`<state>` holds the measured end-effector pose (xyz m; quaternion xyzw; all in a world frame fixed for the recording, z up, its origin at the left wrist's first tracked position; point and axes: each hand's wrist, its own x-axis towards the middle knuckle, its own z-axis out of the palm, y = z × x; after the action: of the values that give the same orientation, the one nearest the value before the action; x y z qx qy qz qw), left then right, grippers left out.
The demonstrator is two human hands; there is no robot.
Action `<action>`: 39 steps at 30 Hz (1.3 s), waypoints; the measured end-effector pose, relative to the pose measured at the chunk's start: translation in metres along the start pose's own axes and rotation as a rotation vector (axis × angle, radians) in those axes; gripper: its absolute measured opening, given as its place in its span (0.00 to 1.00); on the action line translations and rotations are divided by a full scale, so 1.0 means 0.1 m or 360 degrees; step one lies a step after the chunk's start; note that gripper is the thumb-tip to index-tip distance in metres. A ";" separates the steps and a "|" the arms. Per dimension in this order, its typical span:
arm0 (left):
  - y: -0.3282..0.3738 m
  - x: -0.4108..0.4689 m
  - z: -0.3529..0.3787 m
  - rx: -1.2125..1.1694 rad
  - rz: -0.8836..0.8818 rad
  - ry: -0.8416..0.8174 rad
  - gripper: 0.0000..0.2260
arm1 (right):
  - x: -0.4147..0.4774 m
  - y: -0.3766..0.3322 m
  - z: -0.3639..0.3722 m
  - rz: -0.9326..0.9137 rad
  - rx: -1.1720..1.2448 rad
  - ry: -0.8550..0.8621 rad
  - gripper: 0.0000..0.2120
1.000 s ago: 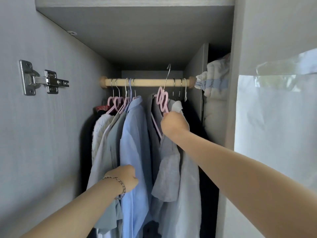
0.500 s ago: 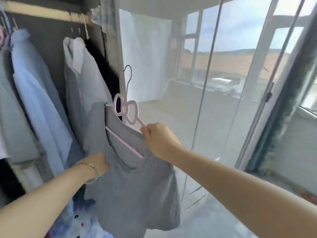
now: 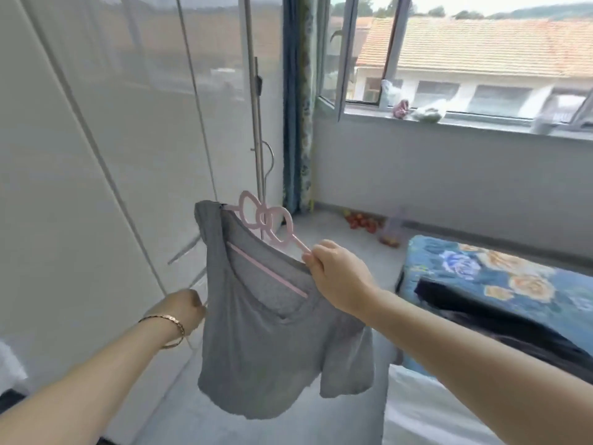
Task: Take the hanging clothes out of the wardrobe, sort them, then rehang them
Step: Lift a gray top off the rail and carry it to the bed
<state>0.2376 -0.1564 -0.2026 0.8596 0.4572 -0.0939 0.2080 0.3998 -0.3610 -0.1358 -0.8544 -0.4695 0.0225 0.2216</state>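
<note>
While both arms reach forward from the bottom of the view, they hold a grey T-shirt [image 3: 266, 342] up in mid-air in front of the person. The shirt hangs on a pink hanger [image 3: 264, 220] with looped, bow-like rings at its neck and a thin metal hook [image 3: 271, 159] rising above them.

The right hand [image 3: 337, 277] comes in from the lower right, forearm stretched out and back of the hand facing the camera. Its fingers are curled tight around the right end of the hanger, where the shirt's shoulder meets it. The hanger tilts, with its left end higher.

The left hand [image 3: 184, 308] is lower and to the left, wearing a gold bracelet [image 3: 175, 321] at the wrist. Its fingers are curled in at the shirt's left edge and appear to grip the fabric there – the fingertips themselves are hidden.

Pale wardrobe doors [image 3: 128, 123] stand behind on the left. A window [image 3: 481, 59] fills the upper right, and below it is a bed [image 3: 500, 277] with a blue floral cover and a dark garment [image 3: 481, 316] lying on it.
</note>
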 end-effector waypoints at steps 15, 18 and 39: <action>3.28 -0.55 2.11 0.0428 0.0855 -0.0308 0.07 | -2.45 2.62 -0.40 0.0834 0.0291 0.0452 0.15; 3.58 -0.68 2.38 0.0577 0.0992 -0.0339 0.08 | -2.91 2.96 -0.45 0.1141 0.0420 0.0690 0.16; 4.10 -1.08 3.37 0.0788 0.1131 -0.0604 0.07 | -4.02 4.69 0.03 0.2147 0.0083 -0.0275 0.17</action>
<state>0.5241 -0.5902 -0.3553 0.9542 0.0525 -0.2786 0.0958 0.5462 -0.9025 -0.3942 -0.9497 0.1507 0.2354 0.1414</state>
